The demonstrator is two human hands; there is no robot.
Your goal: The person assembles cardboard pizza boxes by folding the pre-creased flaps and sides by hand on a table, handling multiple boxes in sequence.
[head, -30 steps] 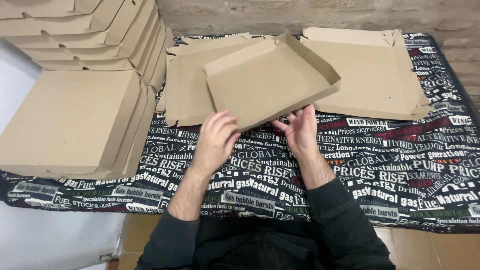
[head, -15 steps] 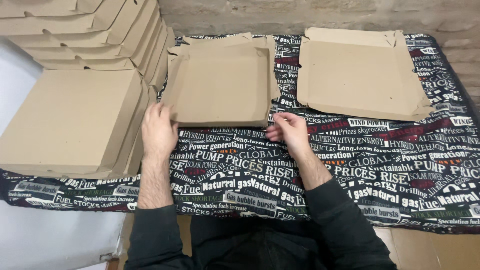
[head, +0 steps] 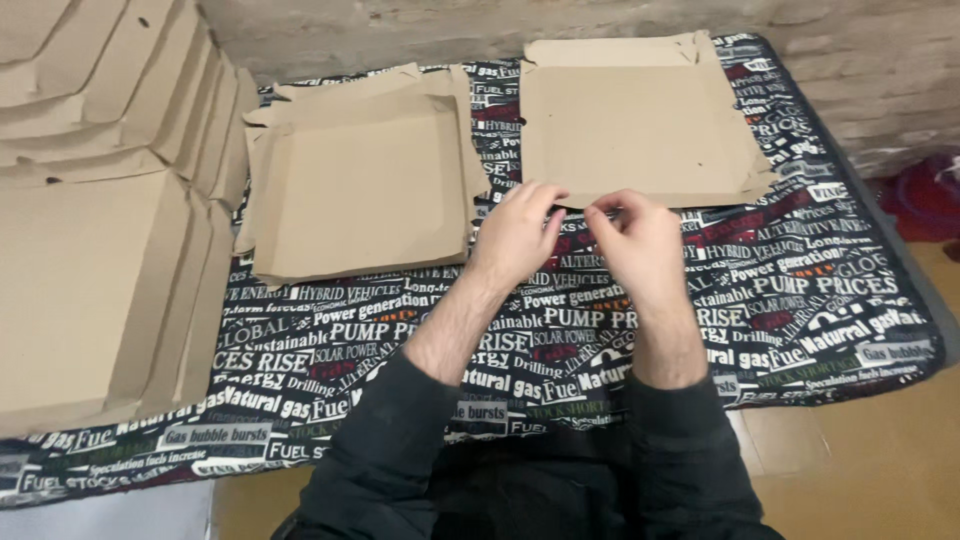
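Both hands meet at the near edge of the flat cardboard blank lying at the far right of the surface, which is covered in a black cloth printed with words. The left hand has its fingertips on that edge, and the right hand pinches it, thumb against forefinger. This blank looks unfolded, its flaps lying flat, so I judge the shaping of it is only starting. Left of the blank rests a small pile of cardboard pieces, the top one with its rims turned up. Farther left of the blank stands a large stack of folded boxes, crowding that side. Nothing lies between the hands and the blank.
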